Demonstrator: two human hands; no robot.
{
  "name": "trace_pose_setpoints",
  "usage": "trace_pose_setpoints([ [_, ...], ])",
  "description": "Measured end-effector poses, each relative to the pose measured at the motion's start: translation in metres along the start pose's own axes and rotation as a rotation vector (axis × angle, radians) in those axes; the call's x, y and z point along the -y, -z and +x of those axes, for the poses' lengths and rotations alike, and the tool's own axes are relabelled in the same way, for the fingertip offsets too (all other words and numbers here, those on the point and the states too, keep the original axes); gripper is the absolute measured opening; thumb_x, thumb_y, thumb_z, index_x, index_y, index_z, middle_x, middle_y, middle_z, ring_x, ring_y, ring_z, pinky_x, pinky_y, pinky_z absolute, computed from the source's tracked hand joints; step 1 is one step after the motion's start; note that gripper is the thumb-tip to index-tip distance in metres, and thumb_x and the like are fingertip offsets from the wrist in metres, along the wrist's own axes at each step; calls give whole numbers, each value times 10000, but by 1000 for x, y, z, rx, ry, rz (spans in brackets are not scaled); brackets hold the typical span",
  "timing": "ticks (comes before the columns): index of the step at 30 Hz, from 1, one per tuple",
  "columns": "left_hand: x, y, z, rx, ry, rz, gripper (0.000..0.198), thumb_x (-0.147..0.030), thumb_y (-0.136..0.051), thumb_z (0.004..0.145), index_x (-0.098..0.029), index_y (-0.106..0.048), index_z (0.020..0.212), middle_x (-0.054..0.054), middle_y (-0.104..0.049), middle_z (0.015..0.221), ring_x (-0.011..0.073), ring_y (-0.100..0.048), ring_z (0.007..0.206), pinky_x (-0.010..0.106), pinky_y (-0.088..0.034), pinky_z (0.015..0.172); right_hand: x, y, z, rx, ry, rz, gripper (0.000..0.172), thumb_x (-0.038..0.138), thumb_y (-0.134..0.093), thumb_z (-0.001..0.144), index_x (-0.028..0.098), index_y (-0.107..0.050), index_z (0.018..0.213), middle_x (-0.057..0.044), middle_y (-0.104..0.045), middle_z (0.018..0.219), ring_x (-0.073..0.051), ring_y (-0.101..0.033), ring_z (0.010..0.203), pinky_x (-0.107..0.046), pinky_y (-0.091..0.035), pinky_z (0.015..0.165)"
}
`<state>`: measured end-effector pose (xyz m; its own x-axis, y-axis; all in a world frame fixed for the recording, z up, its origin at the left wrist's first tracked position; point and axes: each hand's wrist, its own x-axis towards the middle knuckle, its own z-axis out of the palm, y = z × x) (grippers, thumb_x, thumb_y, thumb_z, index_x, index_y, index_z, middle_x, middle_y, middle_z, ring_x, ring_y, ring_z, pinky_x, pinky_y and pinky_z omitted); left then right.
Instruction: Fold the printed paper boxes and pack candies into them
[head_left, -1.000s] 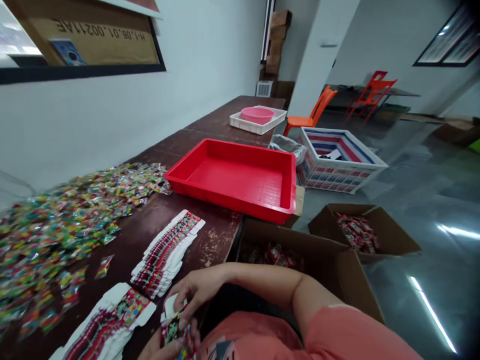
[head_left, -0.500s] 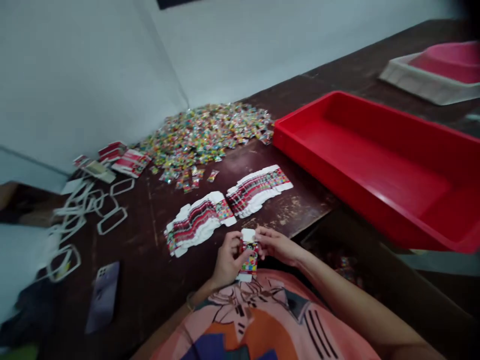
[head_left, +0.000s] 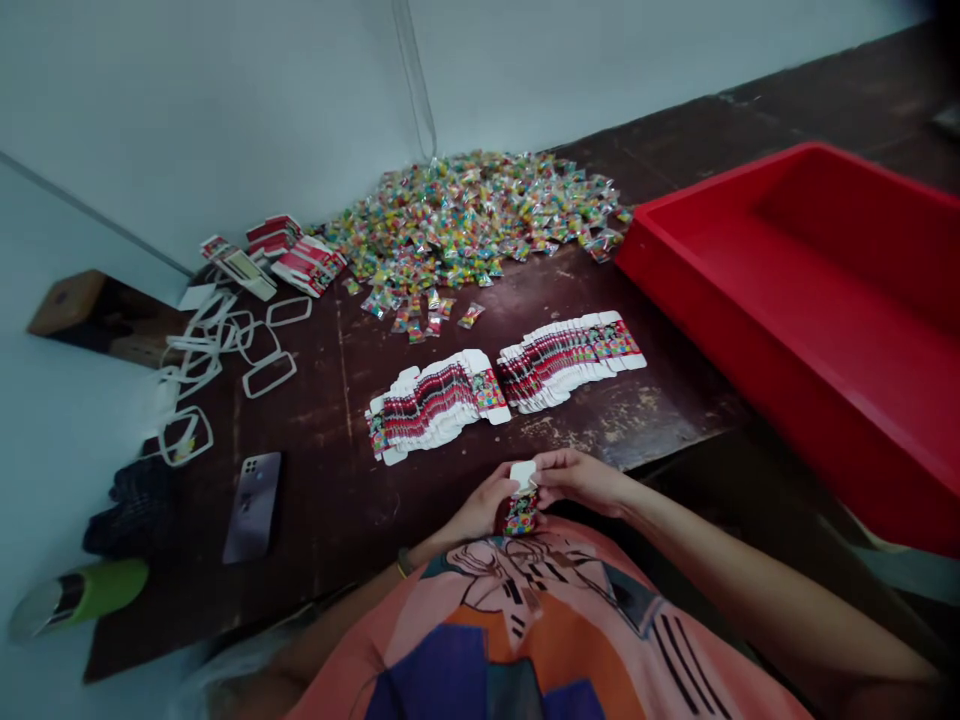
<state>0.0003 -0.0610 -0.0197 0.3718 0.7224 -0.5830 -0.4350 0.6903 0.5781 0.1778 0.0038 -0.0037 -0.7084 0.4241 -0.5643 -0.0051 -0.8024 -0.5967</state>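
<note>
Close to my body, a small printed carton [head_left: 520, 512] with a raised white flap is held between both hands. My left hand [head_left: 484, 508] is closed around its left side. With its fingertips, my right hand [head_left: 576, 478] pinches the carton's upper right edge by the flap. Just beyond the hands, two fanned rows of flattened cartons lie on the table, a left row [head_left: 435, 405] and a right row [head_left: 566, 360]. Farther back spreads a heap of small wrapped candies [head_left: 465, 215], several loose ones lying at its front.
A large red tray [head_left: 795, 290] takes up the right side. On the left are white plastic frames [head_left: 270, 375], a phone [head_left: 253, 508], a dark cloth [head_left: 135, 505], a green-and-clear bottle [head_left: 97, 592] and a wooden block [head_left: 105, 315]. Stacked red-white cartons [head_left: 309, 264] lie near the wall.
My view has swung left and down, so the table contents appear shifted. Both hands still hold the carton, which now looks shorter, its lower end tilted toward my body.
</note>
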Motion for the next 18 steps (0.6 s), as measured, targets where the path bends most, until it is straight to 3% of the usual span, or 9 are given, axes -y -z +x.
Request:
trace_pose_setpoints([
  [2, 6, 4, 2, 68, 61, -27, 492, -373, -614, 722, -184, -472, 1153, 32, -634, 829, 178, -614, 696, 348, -466, 720, 0, 0, 4, -31, 10, -91, 284, 317, -784, 651, 118, -637, 792, 23, -645, 619, -66, -597, 484, -190, -512, 545],
  [6, 9, 6, 4, 65, 56, 7, 437, -390, -628, 738, -190, -511, 1109, 26, -655, 798, 172, -617, 662, 330, -477, 674, 5, 0, 8, 41, 17, -299, 319, 374, -774, 642, 116, -664, 796, 16, -655, 636, -64, -565, 472, -187, -475, 517],
  [10, 3, 5, 4, 25, 47, -52, 463, -401, -603, 753, -195, -494, 1153, 28, -657, 805, 182, -615, 670, 357, -482, 685, 6, -5, 9, -5, 122, -423, 431, 518, -623, 776, 115, -647, 625, 17, -592, 534, -58, -501, 459, -180, -427, 500],
  [13, -2, 10, -1, 96, 69, -151, 557, -371, -589, 753, -201, -432, 1260, 59, -663, 915, 208, -639, 759, 391, -473, 762, 5, -10, 13, -58, 167, -445, 398, 502, -617, 787, 116, -706, 749, -20, -659, 661, -82, -534, 510, -197, -435, 499],
  [15, -3, 14, -5, 172, 81, -208, 651, -334, -600, 727, -205, -380, 1325, 90, -650, 1031, 245, -647, 864, 421, -455, 827, 5, -14, 13, -48, 249, -527, 326, 427, -634, 796, 143, -725, 928, -54, -697, 864, -123, -606, 647, -229, -483, 574],
  [18, 0, 19, -8, 191, 45, -229, 712, -234, -627, 684, -205, -373, 1349, 104, -607, 1161, 268, -616, 1001, 432, -423, 904, 8, -17, 7, 10, 459, -806, 280, 323, -532, 882, 183, -716, 1041, -83, -668, 1046, -182, -621, 930, -312, -494, 826],
])
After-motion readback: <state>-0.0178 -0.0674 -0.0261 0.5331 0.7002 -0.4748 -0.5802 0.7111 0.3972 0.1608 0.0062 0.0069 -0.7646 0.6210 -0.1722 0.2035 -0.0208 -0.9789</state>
